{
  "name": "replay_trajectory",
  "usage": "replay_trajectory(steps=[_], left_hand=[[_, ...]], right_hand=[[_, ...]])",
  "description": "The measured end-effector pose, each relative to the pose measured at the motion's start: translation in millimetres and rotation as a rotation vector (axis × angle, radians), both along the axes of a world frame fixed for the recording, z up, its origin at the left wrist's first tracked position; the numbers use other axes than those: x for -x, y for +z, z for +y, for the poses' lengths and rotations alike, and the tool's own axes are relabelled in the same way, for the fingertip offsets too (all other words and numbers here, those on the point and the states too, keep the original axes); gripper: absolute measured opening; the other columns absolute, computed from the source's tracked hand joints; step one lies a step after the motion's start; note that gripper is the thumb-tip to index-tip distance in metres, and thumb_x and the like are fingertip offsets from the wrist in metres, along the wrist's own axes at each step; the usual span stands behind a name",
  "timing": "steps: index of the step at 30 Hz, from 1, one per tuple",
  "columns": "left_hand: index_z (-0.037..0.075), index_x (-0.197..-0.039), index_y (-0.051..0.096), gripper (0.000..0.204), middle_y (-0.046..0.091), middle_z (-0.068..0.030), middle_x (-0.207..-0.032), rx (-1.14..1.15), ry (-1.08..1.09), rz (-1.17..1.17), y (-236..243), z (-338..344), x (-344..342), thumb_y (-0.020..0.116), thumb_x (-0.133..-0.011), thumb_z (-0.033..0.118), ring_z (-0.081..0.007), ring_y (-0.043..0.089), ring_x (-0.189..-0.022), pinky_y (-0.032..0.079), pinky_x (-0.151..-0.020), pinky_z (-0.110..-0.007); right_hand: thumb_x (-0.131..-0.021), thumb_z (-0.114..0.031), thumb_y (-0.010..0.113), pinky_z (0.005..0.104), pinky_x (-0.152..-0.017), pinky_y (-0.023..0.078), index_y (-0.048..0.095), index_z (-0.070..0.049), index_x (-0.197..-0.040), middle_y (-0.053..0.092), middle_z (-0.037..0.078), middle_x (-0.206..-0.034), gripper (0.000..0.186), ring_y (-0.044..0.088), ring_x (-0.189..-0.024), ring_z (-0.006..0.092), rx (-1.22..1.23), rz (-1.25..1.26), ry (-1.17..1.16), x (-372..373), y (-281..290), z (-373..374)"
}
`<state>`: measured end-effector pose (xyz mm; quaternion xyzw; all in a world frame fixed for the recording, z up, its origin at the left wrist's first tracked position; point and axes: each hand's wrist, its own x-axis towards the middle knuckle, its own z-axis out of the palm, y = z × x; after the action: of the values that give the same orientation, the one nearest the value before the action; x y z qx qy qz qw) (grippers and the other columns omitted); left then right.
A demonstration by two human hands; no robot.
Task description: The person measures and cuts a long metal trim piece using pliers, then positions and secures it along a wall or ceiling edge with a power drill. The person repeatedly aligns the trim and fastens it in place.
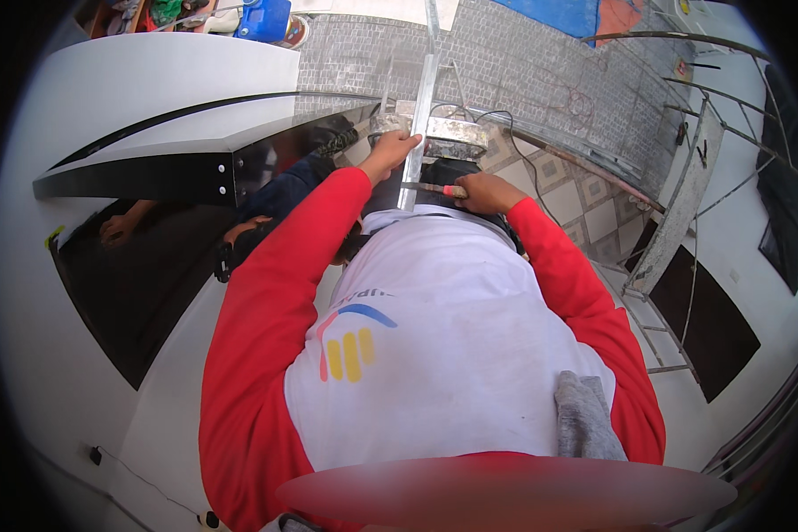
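Observation:
A long silver metal channel (426,97) runs upright in the picture, away from my body. My left hand (390,152) is closed on it partway along. My right hand (485,191) holds a dark metal tool (436,188) by its handle, with the tool's narrow end across the channel near its lower end; whether they touch is hard to tell. Just beyond my hands is a pale, dirty platform or bucket-like object (452,131), partly hidden, with a dark cord looping to the right.
A black-and-white angled counter (151,177) is at left, a person in dark clothing (288,191) beside it. Metal scaffolding with a narrow plank (674,204) stands at right. Beyond are paving (532,71), a blue tarp (559,19) and a blue jerrycan (262,18).

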<state>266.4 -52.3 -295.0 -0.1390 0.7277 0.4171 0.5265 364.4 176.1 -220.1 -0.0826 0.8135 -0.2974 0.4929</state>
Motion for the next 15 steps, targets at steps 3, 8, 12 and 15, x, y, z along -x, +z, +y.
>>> replay_trajectory(steps=[3,8,12,15], left_hand=[[0.005,-0.116,0.066,0.043,0.065,-0.0048,-0.096,-0.096,0.024,-0.110,13,-15,-7,0.062,-0.101,0.046,-0.0153,0.063,-0.089,0.055,-0.076,-0.034],[0.004,-0.115,0.063,0.034,0.065,-0.0033,-0.095,-0.126,-0.029,-0.143,33,-45,-38,0.069,-0.099,0.033,-0.0142,0.064,-0.083,0.059,-0.073,-0.034],[0.001,-0.100,0.067,0.023,0.070,-0.0098,-0.086,-0.092,-0.092,0.057,40,-54,-57,0.074,-0.089,0.021,-0.0205,0.069,-0.077,0.057,-0.067,-0.036],[0.001,-0.093,0.066,0.022,0.071,-0.0135,-0.080,0.005,-0.275,0.353,41,-53,-64,0.074,-0.086,0.020,-0.0266,0.070,-0.073,0.056,-0.069,-0.039]], right_hand=[[-0.091,-0.030,0.069,0.0514,-0.083,0.054,0.070,-0.007,-0.106,0.074,0.022,-0.099,0.027,0.070,-0.095,0.0423,0.010,0.043,-0.019,-1,9,1],[-0.090,-0.029,0.071,0.0518,-0.083,0.054,0.070,-0.008,-0.107,0.074,0.021,-0.099,0.027,0.070,-0.095,0.0418,-0.022,0.038,-0.020,3,11,-1],[-0.091,-0.030,0.070,0.0519,-0.083,0.054,0.069,-0.008,-0.106,0.073,0.021,-0.098,0.027,0.070,-0.095,0.0419,-0.054,0.017,-0.021,2,1,-6],[-0.091,-0.031,0.070,0.0521,-0.083,0.054,0.068,-0.009,-0.107,0.073,0.021,-0.098,0.027,0.069,-0.095,0.0423,-0.057,0.043,-0.038,-5,-7,-10]])
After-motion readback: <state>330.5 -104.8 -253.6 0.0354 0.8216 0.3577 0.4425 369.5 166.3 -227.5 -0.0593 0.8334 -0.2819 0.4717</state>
